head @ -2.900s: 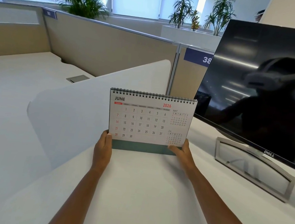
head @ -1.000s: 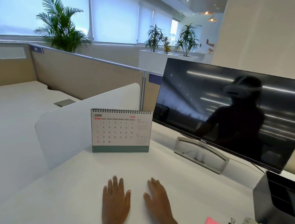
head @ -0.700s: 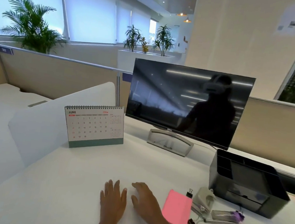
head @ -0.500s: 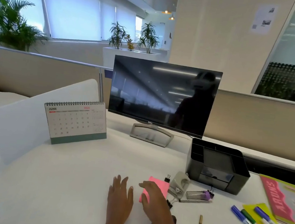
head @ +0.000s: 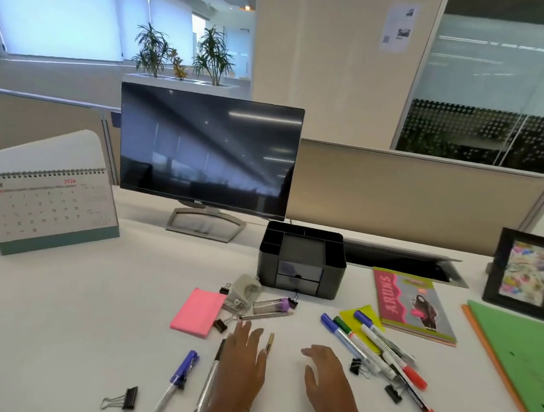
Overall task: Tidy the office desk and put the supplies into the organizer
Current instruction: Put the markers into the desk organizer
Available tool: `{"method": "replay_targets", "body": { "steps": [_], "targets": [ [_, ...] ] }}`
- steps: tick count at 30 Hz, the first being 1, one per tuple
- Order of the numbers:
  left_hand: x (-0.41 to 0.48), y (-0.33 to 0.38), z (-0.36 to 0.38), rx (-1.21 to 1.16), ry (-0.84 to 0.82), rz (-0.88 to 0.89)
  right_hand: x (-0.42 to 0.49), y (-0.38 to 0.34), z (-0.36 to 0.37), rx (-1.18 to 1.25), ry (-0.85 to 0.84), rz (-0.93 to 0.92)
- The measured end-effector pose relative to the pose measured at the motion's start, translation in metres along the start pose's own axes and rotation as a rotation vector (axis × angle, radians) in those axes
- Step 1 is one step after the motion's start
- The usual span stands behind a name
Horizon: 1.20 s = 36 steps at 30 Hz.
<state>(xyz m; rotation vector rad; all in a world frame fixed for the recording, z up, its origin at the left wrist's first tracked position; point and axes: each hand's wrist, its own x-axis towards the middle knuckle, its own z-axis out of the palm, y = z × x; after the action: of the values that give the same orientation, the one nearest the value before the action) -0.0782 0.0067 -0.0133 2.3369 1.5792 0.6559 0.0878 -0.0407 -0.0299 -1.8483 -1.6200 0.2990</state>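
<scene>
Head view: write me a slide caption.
Left hand and right hand spread open among pens, markers and binder clips before the black organizer and Dell monitor.

left hand (head: 242, 368) lies flat on the desk (head: 62, 334), partly over a gold pen (head: 269, 342); right hand (head: 328, 385), fingers relaxed, sits near the markers (head: 367, 335). the organizer (head: 301, 260) stands beyond them (pink notes (head: 197, 312) to its front left).

An open-plan office: a white tabletop (head: 46, 332) fenced by beige cubicle partitions (head: 417, 202), with a monitor (head: 207, 151) at the far side, a desk calendar (head: 46, 210) far left, and frosted glass walls (head: 515, 81) beyond.
</scene>
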Motion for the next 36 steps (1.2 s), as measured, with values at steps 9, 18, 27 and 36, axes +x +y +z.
{"method": "replay_targets", "body": {
  "steps": [9, 18, 27, 36],
  "targets": [
    [0.003, 0.04, 0.034, 0.171, -0.213, 0.04, -0.02, 0.034, -0.006, -0.083, -0.002, -0.031],
    [0.023, 0.039, 0.059, 0.242, -0.29, 0.217, -0.013, 0.041, -0.007, -0.012, 0.031, -0.041],
    [0.038, 0.048, 0.079, 0.181, -0.131, 0.184, -0.009, 0.059, -0.046, -0.028, 0.218, 0.034],
    [0.039, 0.055, 0.071, 0.095, -0.087, 0.14, -0.022, 0.096, -0.092, -0.18, 0.374, 0.108]
  ]
}}
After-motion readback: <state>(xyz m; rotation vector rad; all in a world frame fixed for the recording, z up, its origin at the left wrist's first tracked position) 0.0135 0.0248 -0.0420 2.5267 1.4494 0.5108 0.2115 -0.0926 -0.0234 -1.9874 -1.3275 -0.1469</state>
